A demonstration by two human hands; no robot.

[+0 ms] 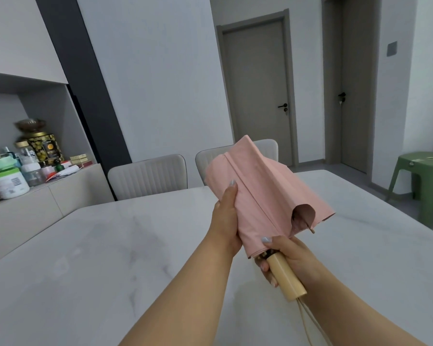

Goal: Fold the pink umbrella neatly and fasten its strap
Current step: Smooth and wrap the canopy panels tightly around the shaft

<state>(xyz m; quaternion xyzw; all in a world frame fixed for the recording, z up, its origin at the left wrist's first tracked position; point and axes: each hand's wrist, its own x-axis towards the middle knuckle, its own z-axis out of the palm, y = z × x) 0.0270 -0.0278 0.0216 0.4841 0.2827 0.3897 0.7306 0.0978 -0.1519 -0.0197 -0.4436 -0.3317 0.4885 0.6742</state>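
Observation:
The pink umbrella (263,191) is collapsed and held in the air above the white table (85,258), its canopy pointing up and away. The fabric hangs in loose flaps, with one rib tip sticking out at the right. My left hand (226,218) grips the canopy's left side, thumb lying along a fold. My right hand (289,257) wraps the top of the pale wooden handle (286,278), thumb pressing the fabric's lower edge. A beige wrist cord (308,320) dangles from the handle's end. I cannot see the fastening strap.
Two light padded chairs (148,174) stand at the table's far edge. A sideboard (35,196) at the left carries several jars and bottles. A green plastic stool (423,181) stands at the right, and two closed doors are behind.

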